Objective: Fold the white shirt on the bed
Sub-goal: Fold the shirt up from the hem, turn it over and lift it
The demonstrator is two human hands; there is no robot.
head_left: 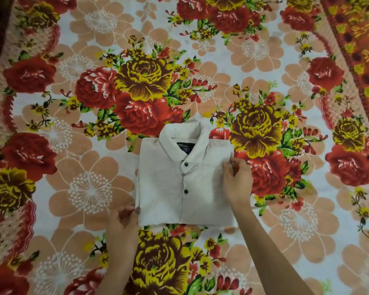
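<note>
Matt white cloth shirt [185, 179], glossy dark buttons [186, 190], soft floral bedsheet [90, 188]

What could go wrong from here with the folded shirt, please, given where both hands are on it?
The left hand pinches only the near left corner of the white shirt, so tugging there could pull the stacked layers apart. The right hand grips the right edge; lifting it might reopen that fold. The collar stands loose and could crumple.
</note>
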